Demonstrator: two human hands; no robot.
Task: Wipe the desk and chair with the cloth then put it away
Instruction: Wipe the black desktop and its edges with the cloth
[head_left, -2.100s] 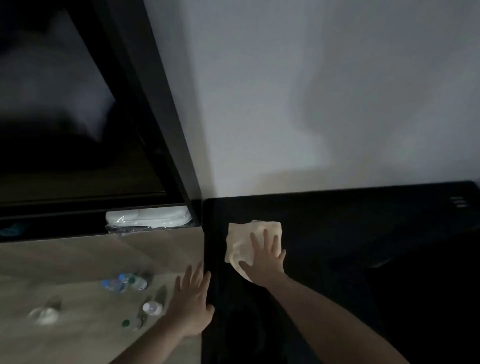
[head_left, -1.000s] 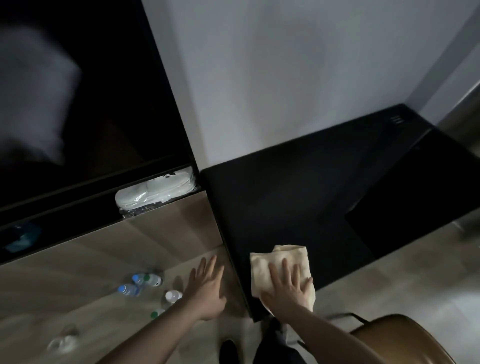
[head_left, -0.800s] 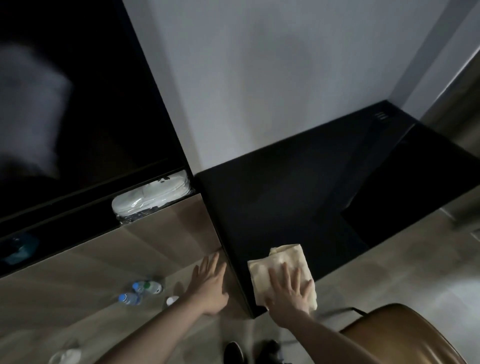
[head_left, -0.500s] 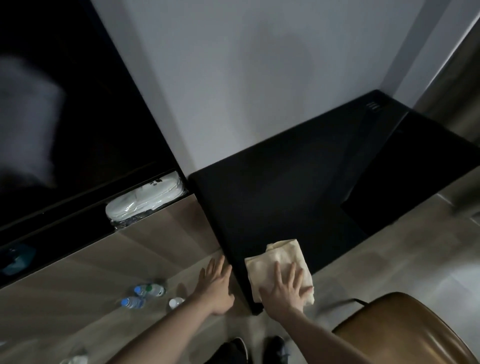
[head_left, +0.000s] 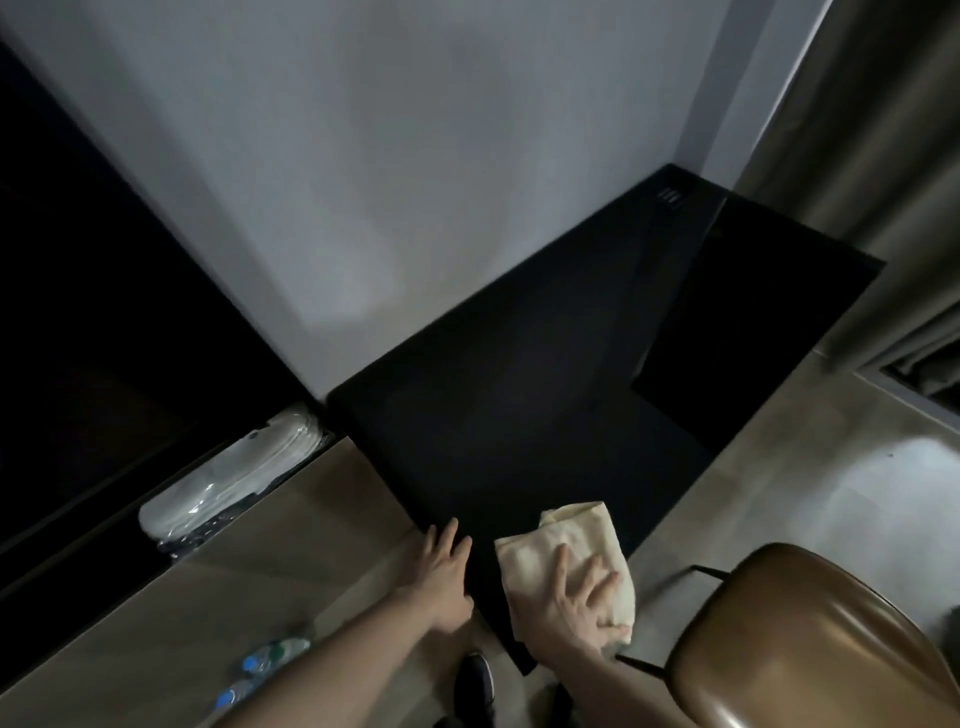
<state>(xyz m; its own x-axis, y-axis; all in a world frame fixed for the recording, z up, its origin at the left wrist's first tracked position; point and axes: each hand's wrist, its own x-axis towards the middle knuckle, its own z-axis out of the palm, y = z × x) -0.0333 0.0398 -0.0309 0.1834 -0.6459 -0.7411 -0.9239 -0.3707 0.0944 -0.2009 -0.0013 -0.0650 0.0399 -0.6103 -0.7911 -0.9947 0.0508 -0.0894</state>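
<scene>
My right hand (head_left: 582, 603) lies flat with its fingers (head_left: 562, 564) spread wide, pressing down on the cream cloth (head_left: 563, 545), which sits folded at the near corner of the black surface (head_left: 519, 415) in the lower middle of the frame. The cloth's lower edge hangs just past the surface's front edge. My left hand (head_left: 441, 577) is to its left, palm down, fingers loosely together and flat, the fingertips touching the surface's left edge where it meets the lower wooden top (head_left: 260, 571). Right of the cloth, in the lower right corner, is the brown chair (head_left: 810, 649), near the surface but apart from it. At the lower left, small bottles with blue caps (head_left: 260, 665) lie blurred. Further left, a clear bag of white items (head_left: 234, 478) rests in a dark shelf opening. A curtain (head_left: 857, 156) hangs at the upper right.
</scene>
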